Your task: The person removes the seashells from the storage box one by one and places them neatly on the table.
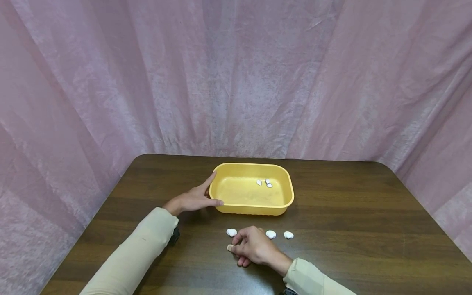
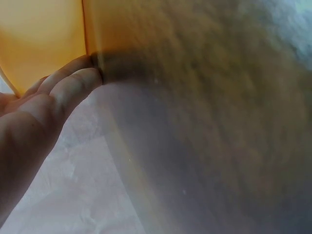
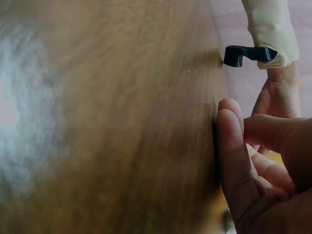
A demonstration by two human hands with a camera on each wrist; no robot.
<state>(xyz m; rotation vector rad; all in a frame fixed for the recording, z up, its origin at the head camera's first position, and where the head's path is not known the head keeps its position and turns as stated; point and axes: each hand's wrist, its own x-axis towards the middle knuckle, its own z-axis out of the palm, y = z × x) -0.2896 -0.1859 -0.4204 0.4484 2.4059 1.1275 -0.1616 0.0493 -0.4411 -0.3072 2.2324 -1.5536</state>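
Observation:
A yellow plastic tub stands on the table, and three small white shells lie inside it toward the right. My left hand holds the tub's left end, thumb at the near corner and fingers along the far side. The left wrist view shows those fingers against the tub's wall. Low over the table in front of the tub, my right hand pinches a small pale shell between thumb and fingers. In the right wrist view the fingers hide that shell.
One white shell lies just left of my right hand. Two others, a nearer-middle shell and a rightmost shell, lie to its right. Beyond the brown wooden table hangs a pink curtain.

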